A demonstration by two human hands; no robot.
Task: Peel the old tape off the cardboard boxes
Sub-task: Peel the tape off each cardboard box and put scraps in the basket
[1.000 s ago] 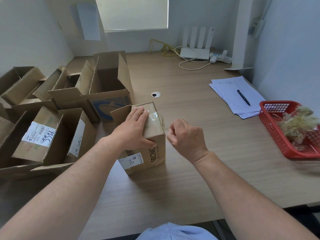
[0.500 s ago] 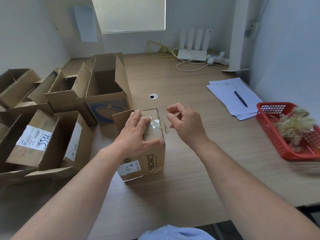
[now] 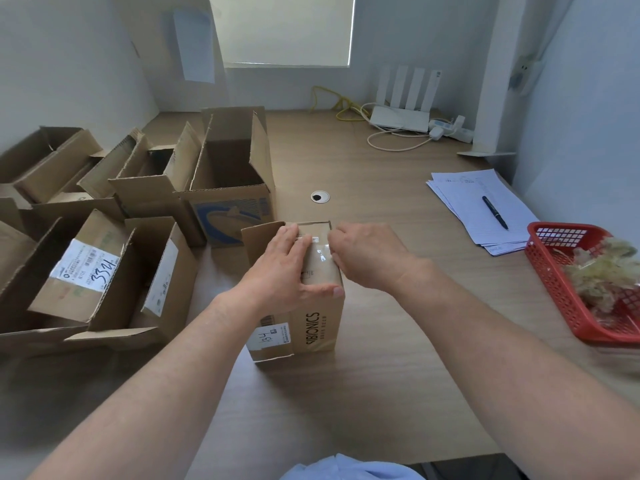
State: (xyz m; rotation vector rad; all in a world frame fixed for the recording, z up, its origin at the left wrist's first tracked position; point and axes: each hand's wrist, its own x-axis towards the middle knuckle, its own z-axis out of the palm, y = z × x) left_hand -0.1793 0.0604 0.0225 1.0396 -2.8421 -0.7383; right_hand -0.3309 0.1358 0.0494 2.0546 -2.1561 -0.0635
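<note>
Right hand [image 3: 367, 254] moves from a loose fist hanging beside the small box [image 3: 318, 327], up over its top a half second ago, now down onto the box's top right edge; fingers curl against the clear tape [image 3: 320, 252] there, knuckles facing the camera; fingertips hidden, so a pinch on the tape can't be confirmed; gap between the two hands is narrower now.

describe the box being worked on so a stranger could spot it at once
On the wooden desk, look just right of the cluster of open cardboard boxes. The small box stands there under the left hand and right hand. Unlike its neighbours, it has SIBIONICS printed down its side and shiny clear tape on top.
</note>
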